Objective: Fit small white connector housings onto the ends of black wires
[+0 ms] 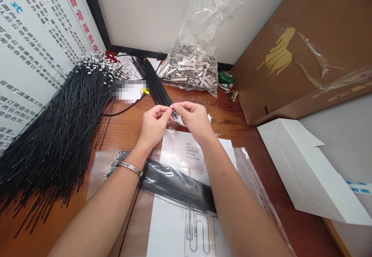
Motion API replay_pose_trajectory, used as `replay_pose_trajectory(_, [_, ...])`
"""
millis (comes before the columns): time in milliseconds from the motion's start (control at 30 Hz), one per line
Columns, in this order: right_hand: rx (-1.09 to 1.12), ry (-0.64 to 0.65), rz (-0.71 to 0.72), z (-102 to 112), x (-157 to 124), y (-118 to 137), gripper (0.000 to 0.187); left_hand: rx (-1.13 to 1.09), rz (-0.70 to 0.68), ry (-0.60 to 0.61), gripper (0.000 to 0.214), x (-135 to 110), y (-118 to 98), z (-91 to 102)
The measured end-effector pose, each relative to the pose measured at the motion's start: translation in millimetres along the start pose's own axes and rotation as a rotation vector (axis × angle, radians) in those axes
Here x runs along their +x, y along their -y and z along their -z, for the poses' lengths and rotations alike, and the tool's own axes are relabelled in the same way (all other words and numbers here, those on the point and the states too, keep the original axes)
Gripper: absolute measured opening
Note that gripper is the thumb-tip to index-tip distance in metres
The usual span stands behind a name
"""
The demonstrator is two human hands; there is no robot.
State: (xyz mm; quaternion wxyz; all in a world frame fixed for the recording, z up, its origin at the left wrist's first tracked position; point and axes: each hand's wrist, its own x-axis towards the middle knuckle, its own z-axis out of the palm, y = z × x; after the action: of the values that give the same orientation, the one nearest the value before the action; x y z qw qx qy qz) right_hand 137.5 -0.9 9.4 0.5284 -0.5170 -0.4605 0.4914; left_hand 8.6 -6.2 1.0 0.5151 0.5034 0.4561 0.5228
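My left hand (153,124) and my right hand (194,119) meet above the wooden table (122,131), fingertips pinched together. Between them sits a small metal clip (174,114) at the end of a thin black cord (130,107) that trails left across the table. Both hands are closed on that cord end. A silver bangle (130,168) circles my left wrist. Under my forearms lies a clear bag of black cords (174,185) on a printed sheet (186,160).
A big fanned heap of black cords with white tips (61,133) fills the left. A smaller cord bundle (152,80) and a plastic bag of metal clips (192,69) lie at the back. A brown carton (305,51) and white paper bag (308,171) stand right.
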Motion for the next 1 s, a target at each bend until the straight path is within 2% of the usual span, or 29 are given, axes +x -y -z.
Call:
replay_pose_trajectory(233, [-0.018, -0.001, 0.021, -0.1, -0.8, 3.3, 0.017, 0.007, 0.002, -0.002, 0.015, 0.2, 1.7, 0.7])
replay_pose_trajectory(533, [-0.078, 0.007, 0.168, 1.5, 2.4, -4.4, 0.015, 0.024, 0.004, -0.022, 0.013, -0.2, 0.7, 0.0])
replay_pose_trajectory(700, [-0.096, -0.033, 0.134, 0.9, 2.1, -2.0, 0.015, 0.016, 0.011, -0.026, 0.012, 0.4, 0.6, -0.2])
replay_pose_trajectory(1000, [-0.069, -0.005, 0.085, 0.0, 0.4, 2.3, 0.016, -0.001, 0.006, -0.027, 0.013, 0.0, -0.8, -1.3])
